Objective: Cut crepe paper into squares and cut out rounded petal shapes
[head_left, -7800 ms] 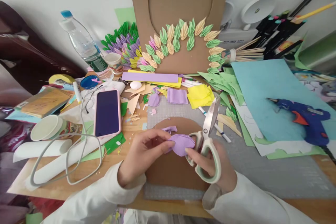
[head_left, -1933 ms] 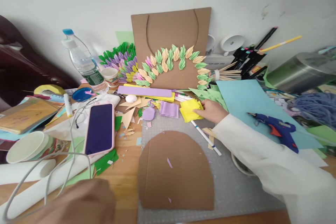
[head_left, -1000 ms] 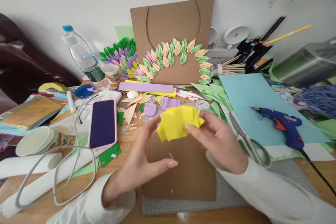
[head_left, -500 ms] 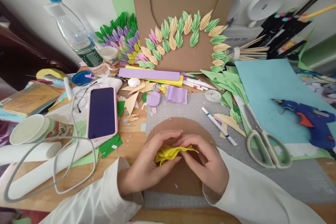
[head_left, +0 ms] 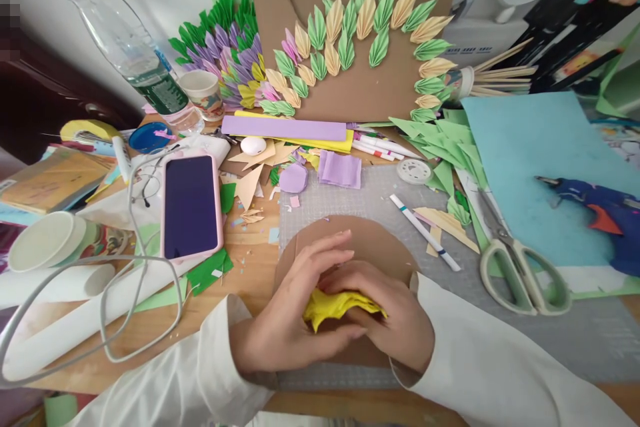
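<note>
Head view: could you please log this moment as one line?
left hand: grips yellow paper | right hand: grips it | scissors: untouched

A small stack of thin yellow paper (head_left: pixel 336 303) is pinched, crumpled and ruffled at its edges, between the left hand (head_left: pixel 290 323) and the right hand (head_left: pixel 397 320). It is held low over the rounded cardboard piece (head_left: pixel 383 247), near the front edge of the table (head_left: pixel 245 283).
</note>
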{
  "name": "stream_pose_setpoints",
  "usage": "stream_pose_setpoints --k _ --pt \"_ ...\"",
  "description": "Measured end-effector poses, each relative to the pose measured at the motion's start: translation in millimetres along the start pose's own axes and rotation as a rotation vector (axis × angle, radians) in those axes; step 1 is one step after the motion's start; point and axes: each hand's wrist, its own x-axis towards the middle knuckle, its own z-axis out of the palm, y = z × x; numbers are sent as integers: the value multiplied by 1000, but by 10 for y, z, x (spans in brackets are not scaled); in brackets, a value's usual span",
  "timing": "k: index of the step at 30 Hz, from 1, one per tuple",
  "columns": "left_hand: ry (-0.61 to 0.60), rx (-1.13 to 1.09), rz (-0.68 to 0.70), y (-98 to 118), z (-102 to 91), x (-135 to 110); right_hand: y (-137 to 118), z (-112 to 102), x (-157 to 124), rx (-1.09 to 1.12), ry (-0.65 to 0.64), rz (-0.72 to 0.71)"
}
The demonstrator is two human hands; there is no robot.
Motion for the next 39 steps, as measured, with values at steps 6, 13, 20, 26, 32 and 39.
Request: stream_pose_setpoints --k 6,13,20,26,32,39 --pt "358 226 105 -34 -49 10 -71 -94 -23 -10 198 122" --pt "383 424 403 66 -80 8 -43 -87 -68 89 189 -31" --pt "271 319 324 66 -88 1 -7 -84 -73 139 123 -143" --pt "185 231 341 27 -103 -9 -85 -87 -91 224 44 -10" --pt "139 220 322 -9 -109 -24 -86 -174 -89 615 22 261" --pt "84 128 289 -54 -104 -21 -11 -191 46 568 194 478"
